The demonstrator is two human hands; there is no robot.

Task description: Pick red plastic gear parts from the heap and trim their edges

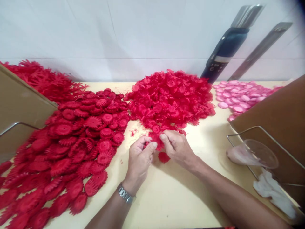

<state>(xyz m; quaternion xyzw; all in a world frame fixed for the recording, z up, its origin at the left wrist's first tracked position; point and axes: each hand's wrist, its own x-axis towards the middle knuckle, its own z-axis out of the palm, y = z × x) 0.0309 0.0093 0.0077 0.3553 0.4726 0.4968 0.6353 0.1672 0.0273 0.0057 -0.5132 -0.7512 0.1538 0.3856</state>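
My left hand, a metal-band watch on its wrist, pinches the left side of a red frilled flower piece. On the other side of that piece, the thumb and fingers of my right hand are closed on it. Just below lies a single red flower disc on the tabletop. Beyond my hands rises a heap of bright red frilled flower pieces, its near edge close to my fingertips. Stacked, darker red flower discs spread over the left side.
Loose red cutouts lie at the back left beside a brown panel. Pink discs are at the back right. A clear plastic cup and white tissue sit by the right brown panel. A dark blue device leans on the wall.
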